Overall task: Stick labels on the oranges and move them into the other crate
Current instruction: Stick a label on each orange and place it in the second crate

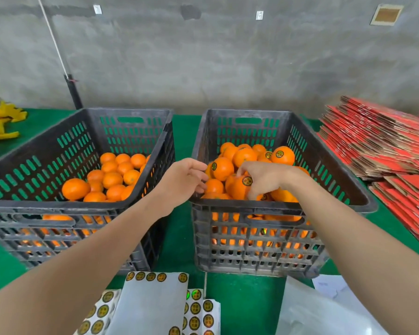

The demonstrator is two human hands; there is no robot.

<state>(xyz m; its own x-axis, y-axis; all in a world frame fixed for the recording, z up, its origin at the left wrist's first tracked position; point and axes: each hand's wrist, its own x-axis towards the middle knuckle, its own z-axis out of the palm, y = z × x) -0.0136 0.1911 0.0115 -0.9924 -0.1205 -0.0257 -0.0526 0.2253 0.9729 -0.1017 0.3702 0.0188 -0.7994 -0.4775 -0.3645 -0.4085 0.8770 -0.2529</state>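
Two dark plastic crates stand on a green table. The left crate (121, 209) holds unlabelled oranges (111, 180). The right crate (283, 209) holds oranges with round labels, one at the top (283, 155). My right hand (264, 176) grips a labelled orange (240, 187) inside the right crate, fingers curled over it. My left hand (183, 176) hovers at the right crate's near left corner, fingers loosely curled, holding nothing that I can see. Label sheets (153, 303) lie at the table's near edge.
A stack of flattened red cartons (382, 146) lies to the right of the crates. Yellow material (0, 124) sits at the far left. White plastic sheeting (324, 313) lies at the near right. A concrete wall stands behind the table.
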